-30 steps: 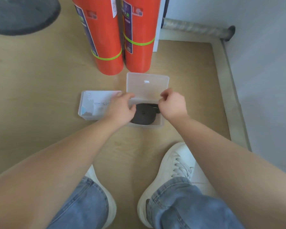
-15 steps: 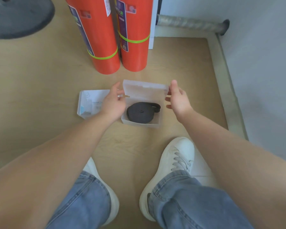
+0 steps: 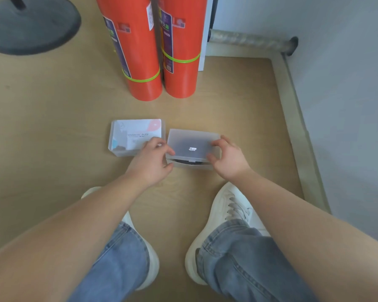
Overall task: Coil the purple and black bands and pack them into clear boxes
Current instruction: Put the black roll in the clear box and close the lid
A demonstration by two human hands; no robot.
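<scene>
Both hands pinch the frosted clear plastic lid (image 3: 192, 144) of the small clear box (image 3: 190, 165): left hand (image 3: 151, 163) curled on its near-left corner, right hand (image 3: 228, 159) on the right edge. The coiled black band (image 3: 184, 162) shows through the front gap between them. Uneven pressing could leave one side unlatched, or trap the band's loose end. Beyond the left hand lies a second clear box (image 3: 135, 137), labelled.

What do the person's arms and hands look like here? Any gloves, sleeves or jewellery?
Both arms are bare right up to the frame edge, with no sleeves in view. The left hand and right hand wear no gloves, and no rings, watch or bracelets show. Lower down are blue jeans and white sneakers.
</scene>
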